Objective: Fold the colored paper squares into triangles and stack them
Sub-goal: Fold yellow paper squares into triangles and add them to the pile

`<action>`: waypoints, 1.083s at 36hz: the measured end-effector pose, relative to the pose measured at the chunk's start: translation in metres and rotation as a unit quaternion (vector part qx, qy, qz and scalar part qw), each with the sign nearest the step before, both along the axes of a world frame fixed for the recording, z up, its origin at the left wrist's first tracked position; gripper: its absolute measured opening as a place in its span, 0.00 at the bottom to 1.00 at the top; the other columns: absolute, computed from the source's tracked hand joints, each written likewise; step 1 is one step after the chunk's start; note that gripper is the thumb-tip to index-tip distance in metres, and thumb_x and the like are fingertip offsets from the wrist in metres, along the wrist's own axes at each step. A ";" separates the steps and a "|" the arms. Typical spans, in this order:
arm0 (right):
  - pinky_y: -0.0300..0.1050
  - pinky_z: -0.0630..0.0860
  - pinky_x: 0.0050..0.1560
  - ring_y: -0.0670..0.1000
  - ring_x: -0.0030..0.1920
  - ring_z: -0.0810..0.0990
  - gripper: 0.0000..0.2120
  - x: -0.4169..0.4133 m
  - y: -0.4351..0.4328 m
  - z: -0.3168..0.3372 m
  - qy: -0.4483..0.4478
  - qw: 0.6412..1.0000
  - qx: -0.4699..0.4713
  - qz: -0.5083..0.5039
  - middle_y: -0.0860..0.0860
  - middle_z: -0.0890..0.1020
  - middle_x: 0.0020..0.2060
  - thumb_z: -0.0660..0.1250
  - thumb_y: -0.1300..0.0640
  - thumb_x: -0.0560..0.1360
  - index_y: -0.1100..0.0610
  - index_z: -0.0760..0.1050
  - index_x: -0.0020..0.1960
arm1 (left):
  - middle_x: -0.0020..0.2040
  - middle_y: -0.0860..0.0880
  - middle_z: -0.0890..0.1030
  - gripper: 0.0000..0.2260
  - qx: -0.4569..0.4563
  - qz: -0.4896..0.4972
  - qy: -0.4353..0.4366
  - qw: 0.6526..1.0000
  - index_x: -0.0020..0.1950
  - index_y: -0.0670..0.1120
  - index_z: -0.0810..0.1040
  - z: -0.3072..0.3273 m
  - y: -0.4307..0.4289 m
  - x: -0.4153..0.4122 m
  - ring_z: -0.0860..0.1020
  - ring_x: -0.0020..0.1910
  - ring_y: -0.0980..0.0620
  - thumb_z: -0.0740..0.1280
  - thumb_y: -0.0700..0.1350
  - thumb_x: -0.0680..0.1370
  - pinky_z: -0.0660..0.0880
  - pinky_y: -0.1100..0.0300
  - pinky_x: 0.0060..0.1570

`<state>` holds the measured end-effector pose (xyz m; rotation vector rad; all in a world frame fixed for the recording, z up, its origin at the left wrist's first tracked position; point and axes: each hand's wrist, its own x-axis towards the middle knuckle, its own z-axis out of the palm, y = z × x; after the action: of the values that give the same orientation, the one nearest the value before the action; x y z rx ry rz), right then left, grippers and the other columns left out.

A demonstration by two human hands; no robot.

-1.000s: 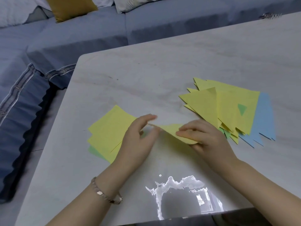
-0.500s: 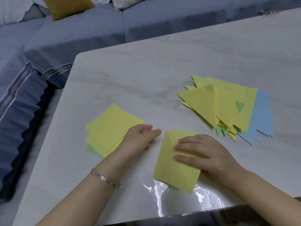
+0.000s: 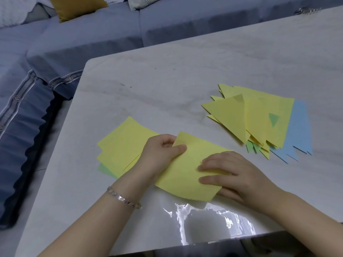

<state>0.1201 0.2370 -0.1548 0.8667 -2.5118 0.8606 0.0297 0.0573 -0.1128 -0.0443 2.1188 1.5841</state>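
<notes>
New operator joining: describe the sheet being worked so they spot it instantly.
Near the front edge of the marble table, between the flat squares at left and the folded triangles at right, lies one yellow sheet. Only it is held: the left hand pinches its far corner, the right hand presses it down.

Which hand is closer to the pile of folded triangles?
The right hand. It presses the yellow square just below and left of the pile of folded triangles; the left hand pinches that square's far corner, farther left.
</notes>
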 end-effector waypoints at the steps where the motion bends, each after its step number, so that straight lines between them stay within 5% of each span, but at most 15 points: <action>1: 0.45 0.69 0.56 0.50 0.58 0.74 0.13 0.000 -0.001 0.001 -0.024 0.999 -0.021 -0.006 0.49 0.76 0.57 0.55 0.48 0.80 0.51 0.77 0.51 | 0.37 0.45 0.82 0.02 0.009 -0.009 0.011 1.000 0.41 0.42 0.80 0.001 0.000 0.002 0.78 0.35 0.50 0.70 0.36 0.73 0.74 0.60 0.40; 8: 0.28 0.61 0.60 0.39 0.63 0.68 0.12 -0.003 -0.011 0.014 -0.200 0.944 -0.203 -0.166 0.37 0.72 0.60 0.64 0.39 0.70 0.47 0.76 0.37 | 0.35 0.48 0.83 0.07 0.028 -0.096 0.048 0.994 0.40 0.46 0.81 0.007 0.002 0.019 0.78 0.32 0.56 0.67 0.37 0.76 0.73 0.66 0.34; 11: 0.27 0.68 0.47 0.39 0.47 0.77 0.08 -0.007 -0.014 0.023 -0.249 0.903 -0.287 -0.200 0.40 0.81 0.44 0.73 0.48 0.67 0.50 0.79 0.35 | 0.36 0.48 0.81 0.08 0.036 -0.100 0.061 0.992 0.41 0.43 0.81 0.012 0.005 0.026 0.76 0.34 0.56 0.64 0.40 0.78 0.71 0.67 0.34; 14: 0.30 0.69 0.37 0.41 0.34 0.76 0.05 -0.008 -0.016 0.028 -0.281 0.874 -0.336 -0.209 0.43 0.81 0.32 0.74 0.57 0.67 0.53 0.79 0.34 | 0.37 0.48 0.76 0.13 0.024 -0.094 0.116 0.988 0.41 0.39 0.80 0.012 0.005 0.032 0.71 0.35 0.56 0.63 0.46 0.79 0.66 0.64 0.35; 17: 0.31 0.69 0.36 0.41 0.33 0.76 0.05 -0.008 -0.020 0.028 -0.283 0.861 -0.359 -0.222 0.45 0.81 0.31 0.74 0.58 0.66 0.53 0.79 0.34 | 0.35 0.56 0.80 0.07 0.028 -0.065 0.149 0.986 0.40 0.51 0.81 0.014 0.010 0.040 0.73 0.34 0.61 0.67 0.44 0.76 0.69 0.70 0.36; 20: 0.33 0.72 0.38 0.44 0.35 0.78 0.08 -0.007 -0.023 0.029 -0.279 0.845 -0.393 -0.230 0.48 0.82 0.34 0.75 0.60 0.66 0.50 0.78 0.40 | 0.32 0.64 0.78 0.15 0.014 -0.014 0.190 0.982 0.43 0.61 0.78 0.007 0.010 0.044 0.73 0.32 0.64 0.71 0.39 0.72 0.68 0.74 0.36; 23: 0.32 0.72 0.39 0.45 0.37 0.79 0.12 -0.007 -0.026 0.033 -0.271 0.843 -0.404 -0.231 0.47 0.82 0.36 0.73 0.61 0.68 0.45 0.78 0.45 | 0.31 0.64 0.77 0.16 0.024 0.025 0.197 0.980 0.44 0.60 0.79 0.006 0.010 0.046 0.73 0.31 0.64 0.73 0.37 0.70 0.69 0.75 0.37; 31: 0.25 0.70 0.42 0.35 0.40 0.79 0.11 -0.010 -0.029 0.042 -0.249 0.849 -0.397 -0.247 0.34 0.82 0.38 0.71 0.62 0.69 0.45 0.81 0.41 | 0.33 0.67 0.79 0.16 0.020 0.028 0.213 0.976 0.44 0.60 0.79 0.006 0.011 0.047 0.74 0.33 0.67 0.72 0.37 0.71 0.68 0.76 0.38; 35: 0.25 0.69 0.40 0.36 0.38 0.79 0.11 -0.011 -0.027 0.043 -0.253 0.851 -0.391 -0.245 0.36 0.83 0.36 0.72 0.64 0.69 0.47 0.81 0.39 | 0.34 0.61 0.81 0.16 0.031 0.032 0.210 0.977 0.42 0.61 0.79 0.004 0.011 0.046 0.75 0.36 0.63 0.72 0.37 0.71 0.72 0.74 0.41; 39: 0.25 0.70 0.37 0.39 0.32 0.76 0.10 -0.018 -0.023 0.041 -0.291 0.842 -0.387 -0.238 0.43 0.82 0.31 0.72 0.66 0.68 0.52 0.81 0.41 | 0.36 0.67 0.81 0.16 0.037 0.015 0.196 0.980 0.42 0.59 0.80 0.003 0.012 0.045 0.78 0.40 0.68 0.71 0.36 0.72 0.71 0.76 0.43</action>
<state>0.1020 0.2144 -0.1133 -0.3251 -2.2505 1.9340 0.0743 0.0690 -0.1102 0.2849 2.3543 1.8065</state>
